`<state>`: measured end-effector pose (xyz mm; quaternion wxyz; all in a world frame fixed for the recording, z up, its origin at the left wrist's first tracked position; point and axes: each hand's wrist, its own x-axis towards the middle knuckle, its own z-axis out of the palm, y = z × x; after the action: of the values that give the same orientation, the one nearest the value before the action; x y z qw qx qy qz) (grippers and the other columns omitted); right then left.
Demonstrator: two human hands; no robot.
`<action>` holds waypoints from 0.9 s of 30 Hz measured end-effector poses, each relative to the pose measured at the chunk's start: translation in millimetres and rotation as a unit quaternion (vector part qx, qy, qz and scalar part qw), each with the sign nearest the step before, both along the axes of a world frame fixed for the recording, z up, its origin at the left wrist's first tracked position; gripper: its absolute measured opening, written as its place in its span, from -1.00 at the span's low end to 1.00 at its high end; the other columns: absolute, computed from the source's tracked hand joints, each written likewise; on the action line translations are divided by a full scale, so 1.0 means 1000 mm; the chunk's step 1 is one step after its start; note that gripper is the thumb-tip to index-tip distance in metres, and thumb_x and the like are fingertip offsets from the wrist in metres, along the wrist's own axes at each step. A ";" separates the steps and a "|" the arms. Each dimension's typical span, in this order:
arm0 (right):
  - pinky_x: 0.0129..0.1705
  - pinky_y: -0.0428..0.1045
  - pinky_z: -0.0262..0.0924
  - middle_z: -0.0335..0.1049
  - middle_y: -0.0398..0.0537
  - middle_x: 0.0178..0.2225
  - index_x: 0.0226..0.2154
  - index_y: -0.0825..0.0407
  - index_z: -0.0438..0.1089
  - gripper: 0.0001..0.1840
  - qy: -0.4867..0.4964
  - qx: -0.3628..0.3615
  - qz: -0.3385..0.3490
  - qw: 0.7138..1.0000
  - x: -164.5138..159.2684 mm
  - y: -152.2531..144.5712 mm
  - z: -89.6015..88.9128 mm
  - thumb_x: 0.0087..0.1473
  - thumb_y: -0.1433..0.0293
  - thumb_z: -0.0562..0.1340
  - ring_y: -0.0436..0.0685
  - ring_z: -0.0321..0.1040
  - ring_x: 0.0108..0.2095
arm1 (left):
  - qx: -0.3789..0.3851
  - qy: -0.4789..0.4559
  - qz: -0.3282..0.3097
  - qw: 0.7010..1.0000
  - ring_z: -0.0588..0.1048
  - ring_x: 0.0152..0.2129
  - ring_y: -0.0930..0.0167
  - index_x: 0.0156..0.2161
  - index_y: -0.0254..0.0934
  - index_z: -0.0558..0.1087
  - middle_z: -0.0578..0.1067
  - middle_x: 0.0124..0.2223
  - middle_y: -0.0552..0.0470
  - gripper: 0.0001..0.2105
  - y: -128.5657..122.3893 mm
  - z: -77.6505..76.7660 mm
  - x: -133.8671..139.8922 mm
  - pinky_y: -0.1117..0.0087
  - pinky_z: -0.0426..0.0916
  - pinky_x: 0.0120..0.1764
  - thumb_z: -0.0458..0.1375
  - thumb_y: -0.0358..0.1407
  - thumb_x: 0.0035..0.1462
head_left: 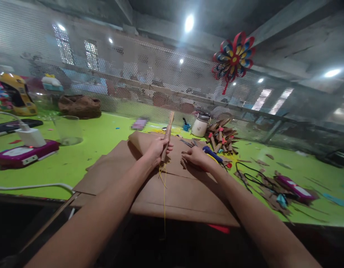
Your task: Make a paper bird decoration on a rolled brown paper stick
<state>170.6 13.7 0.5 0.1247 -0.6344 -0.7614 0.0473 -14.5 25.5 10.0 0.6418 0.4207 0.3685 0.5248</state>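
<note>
My left hand (160, 149) is wrapped round a rolled brown paper tube (166, 139), held tilted with its narrow, paler end pointing up and away. A thin yellow string (164, 186) hangs from its lower end and runs down past the table edge. My right hand (196, 156) is low over the brown paper sheets (166, 193), its fingertips pinched at a small brown paper scrap (183, 162). Grey scissor blades (190, 143) show just beyond those fingers. A blue-handled tool (212, 153) lies beside the right wrist, partly hidden by it.
Finished brown rolls with red ties (222, 137) are piled at back right, near a white jar (200, 124). A purple box (296, 188), black cord (247, 176) and scraps lie right. On the left are a purple power strip (26, 152) and clear cup (68, 130).
</note>
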 end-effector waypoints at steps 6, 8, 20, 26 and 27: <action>-0.59 -0.08 -0.19 0.15 -0.16 -0.75 -0.71 0.10 0.37 -0.49 0.020 0.019 0.007 1.000 0.008 -0.003 0.001 0.02 0.09 0.11 -0.05 -0.01 -0.67 | -0.002 0.027 0.010 1.000 0.36 -0.70 0.56 -0.35 -0.35 0.27 0.41 -0.55 0.03 -0.94 0.000 0.001 0.000 0.59 0.19 -0.64 -0.02 -0.46 0.14; -0.58 -0.08 -0.19 0.14 -0.16 -0.74 -0.72 0.10 0.36 -0.48 0.024 0.072 -0.011 0.997 0.013 -0.003 0.005 0.03 0.09 0.10 -0.05 -0.01 -0.65 | -0.009 0.028 0.013 0.999 0.36 -0.70 0.56 -0.35 -0.34 0.26 0.41 -0.55 0.02 -0.94 0.000 0.001 0.000 0.59 0.19 -0.64 -0.03 -0.46 0.14; -0.55 -0.09 -0.07 0.37 -0.09 -0.63 -0.62 0.02 0.48 -0.71 -0.016 -0.003 0.028 0.999 -0.010 -0.014 0.001 -0.15 0.14 0.28 0.02 0.23 -0.58 | -0.015 0.002 0.007 1.000 0.34 -0.70 0.56 -0.36 -0.33 0.26 0.42 -0.55 0.02 -0.93 0.000 0.001 -0.001 0.58 0.17 -0.63 -0.02 -0.47 0.15; -0.60 -0.11 -0.09 0.28 -0.17 -0.70 -0.61 0.09 0.44 -0.81 0.166 -0.047 0.009 0.985 -0.005 -0.017 -0.001 -0.16 0.29 0.29 -0.05 0.13 -0.65 | -0.011 -0.001 0.007 1.000 0.36 -0.69 0.55 -0.35 -0.33 0.28 0.42 -0.55 0.02 -0.96 0.000 0.001 -0.001 0.57 0.19 -0.61 0.02 -0.45 0.13; -0.63 -0.12 -0.12 0.25 -0.20 -0.72 -0.59 0.10 0.43 -0.78 0.240 -0.072 0.004 0.968 -0.003 -0.019 -0.001 -0.16 0.26 0.29 -0.08 0.07 -0.69 | -0.009 0.002 0.008 1.000 0.36 -0.68 0.55 -0.35 -0.33 0.28 0.42 -0.55 0.02 -0.96 0.000 0.001 -0.001 0.57 0.20 -0.61 0.02 -0.45 0.13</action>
<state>167.2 -5.4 -0.1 0.2581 -0.6083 -0.7065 0.2532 -15.7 25.2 10.7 0.6408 0.4131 0.3774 0.5256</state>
